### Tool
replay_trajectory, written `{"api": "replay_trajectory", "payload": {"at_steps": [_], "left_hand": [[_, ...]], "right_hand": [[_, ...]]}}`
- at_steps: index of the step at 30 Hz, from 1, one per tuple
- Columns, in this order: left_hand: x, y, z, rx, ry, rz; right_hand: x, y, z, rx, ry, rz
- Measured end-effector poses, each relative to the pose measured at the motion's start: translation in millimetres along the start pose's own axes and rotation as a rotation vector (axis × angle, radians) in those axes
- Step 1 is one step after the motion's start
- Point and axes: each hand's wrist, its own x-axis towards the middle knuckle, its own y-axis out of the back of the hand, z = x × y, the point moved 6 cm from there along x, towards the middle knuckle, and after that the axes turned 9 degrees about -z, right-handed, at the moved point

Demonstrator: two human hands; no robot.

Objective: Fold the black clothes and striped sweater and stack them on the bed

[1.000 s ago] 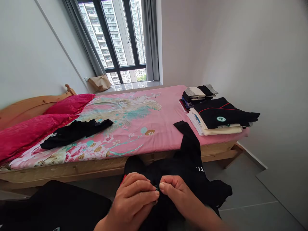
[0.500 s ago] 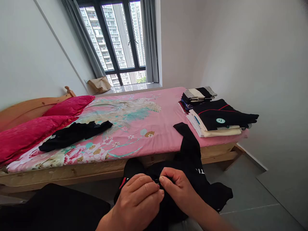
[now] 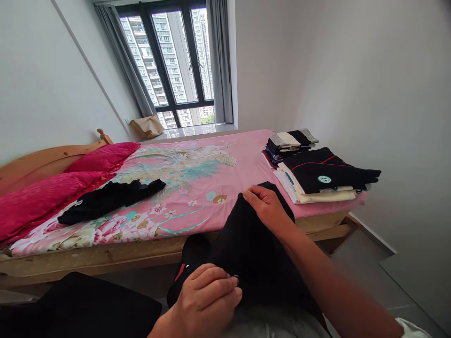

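Observation:
A black garment lies over my lap and reaches up toward the bed's edge; its exact kind does not show. My left hand is closed on its near part, with a small pale bit, perhaps a label or zipper pull, at the fingertips. Farther out, my right hand pinches an edge of the same cloth and holds it raised to a peak. Behind that hand, part of the black cloth rests on the pink bedsheet.
On the bed's right end stand folded clothes and a second folded pile. Another black garment lies crumpled near red pillows. A brown paper bag sits by the window. Something black is at lower left.
My right hand has moved from beside the left hand up and away toward the bed, drawing the black cloth out with it. My left hand stays nearly in place, still closed.

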Motion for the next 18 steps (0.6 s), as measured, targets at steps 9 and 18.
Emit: {"api": "replay_trajectory", "payload": {"at_steps": [9,18], "left_hand": [[2,-19.8,8,-0.008,-0.040,0.027],[-30,15.3,-8,-0.043,-0.019,0.085]], "right_hand": [[85,88,-95,-0.341,0.325,0.364],[143,222,-46,-0.621,-0.012,0.777]]}}
